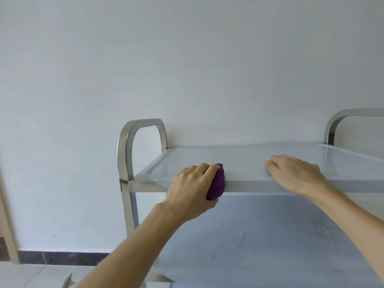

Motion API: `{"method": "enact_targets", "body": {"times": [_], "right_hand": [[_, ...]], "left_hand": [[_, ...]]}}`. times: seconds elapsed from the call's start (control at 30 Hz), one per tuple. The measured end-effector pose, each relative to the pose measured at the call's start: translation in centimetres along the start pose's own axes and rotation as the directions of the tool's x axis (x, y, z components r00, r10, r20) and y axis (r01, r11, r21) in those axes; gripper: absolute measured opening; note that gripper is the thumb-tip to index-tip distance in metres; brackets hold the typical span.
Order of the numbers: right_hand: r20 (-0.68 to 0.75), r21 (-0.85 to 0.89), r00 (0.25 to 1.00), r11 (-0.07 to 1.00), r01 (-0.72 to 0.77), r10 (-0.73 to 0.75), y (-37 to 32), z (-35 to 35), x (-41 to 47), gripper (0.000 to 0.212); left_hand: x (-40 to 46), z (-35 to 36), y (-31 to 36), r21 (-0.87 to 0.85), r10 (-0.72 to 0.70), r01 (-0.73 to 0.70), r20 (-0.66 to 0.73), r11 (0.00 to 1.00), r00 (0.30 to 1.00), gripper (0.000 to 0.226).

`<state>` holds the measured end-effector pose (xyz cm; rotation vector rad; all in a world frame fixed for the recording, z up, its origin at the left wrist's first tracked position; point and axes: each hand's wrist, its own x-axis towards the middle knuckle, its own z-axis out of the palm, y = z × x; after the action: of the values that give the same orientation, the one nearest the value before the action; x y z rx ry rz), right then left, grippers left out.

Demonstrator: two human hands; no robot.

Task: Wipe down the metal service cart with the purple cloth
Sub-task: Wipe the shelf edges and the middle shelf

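At the top shelf's near edge, left hand (192, 190) clamps a bunched purple cloth (217, 183) against the rim; right hand (296, 173) rests flat, fingers loosely spread, well right of it. Cart (270, 187): brushed steel, looped end handles.

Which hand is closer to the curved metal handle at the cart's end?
Left. The left hand, gripping the purple cloth, is beside the curved metal handle; the right hand rests farther along the top shelf.

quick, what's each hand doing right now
Left hand: closed on the purple cloth at the top shelf's front edge.
Right hand: open, empty, palm down on the top shelf.
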<state>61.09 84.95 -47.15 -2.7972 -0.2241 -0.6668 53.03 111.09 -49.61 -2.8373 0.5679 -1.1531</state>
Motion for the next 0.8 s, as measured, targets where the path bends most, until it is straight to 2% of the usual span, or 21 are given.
{"method": "enact_targets", "body": {"times": [0.1,0.23,0.37,0.47,0.63,0.7,0.8], "right_hand": [[0.006,-0.006,1.0,1.0,-0.012,0.012,0.5,0.1,0.0,0.039],[-0.019,0.004,1.0,1.0,-0.004,0.004,0.6,-0.2,-0.2,0.034],[-0.07,0.011,0.998,1.0,0.009,-0.008,0.2,-0.1,-0.9,0.031],[-0.102,0.005,0.995,1.0,0.014,-0.013,-0.7,0.0,-1.2,0.028],[-0.091,0.02,0.996,1.0,0.009,-0.007,-1.0,-0.3,-1.6,0.027],[-0.094,0.027,0.996,1.0,0.003,0.0,-0.9,-0.2,-1.9,0.027],[-0.098,0.034,0.995,0.999,-0.009,0.012,-0.5,-0.3,-2.0,0.03]], "left_hand": [[0.5,0.6,1.3,0.006,0.019,-0.018,-0.038,1.0,0.999,0.061],[-1.2,-0.5,-1.9,0.003,0.073,-0.073,-0.013,0.997,0.997,0.062],[-4.3,-2.8,-7.1,0.02,-0.05,0.049,0.044,0.999,0.998,0.066],[-5.0,-3.4,-8.2,0.03,-0.112,0.111,0.05,0.993,0.992,0.063],[-2.6,-1.6,-3.0,-0.031,-0.074,0.076,0.059,0.997,0.995,0.068],[-0.8,-0.7,0.6,-0.069,-0.026,0.032,0.084,0.997,0.996,0.072],[1.4,-0.5,4.3,-0.144,0.011,0.013,0.161,0.99,0.987,0.065]]}}
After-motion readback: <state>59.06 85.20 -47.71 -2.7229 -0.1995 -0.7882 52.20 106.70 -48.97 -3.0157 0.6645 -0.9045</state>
